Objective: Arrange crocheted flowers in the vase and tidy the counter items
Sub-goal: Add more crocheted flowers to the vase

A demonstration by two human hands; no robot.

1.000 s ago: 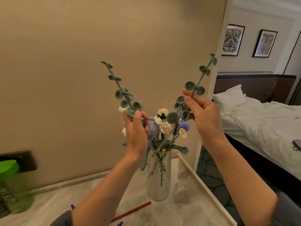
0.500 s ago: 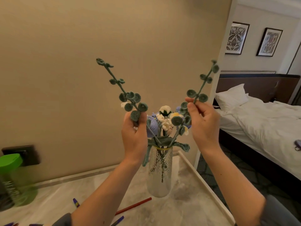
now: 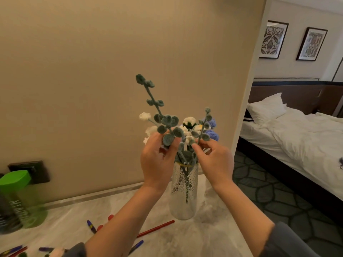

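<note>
My left hand [image 3: 157,162] pinches the tall grey-green crocheted sprig [image 3: 168,120], my right hand [image 3: 216,161] the shorter sprig [image 3: 203,127], likely to fan them apart. Both stems seem to sit in the textured clear glass vase [image 3: 183,199] on the marble surface [image 3: 207,238].

Pale marble-look counter [image 3: 213,238], raised lip along wall. Textured clear glass vase [image 3: 182,197] upright near right edge. Thin red stick [image 3: 156,229] flat, just before vase. Purple-blue pens [image 3: 91,226] scattered front-left. Translucent green plastic bottle [image 3: 24,199], green lid, upright far left.
</note>
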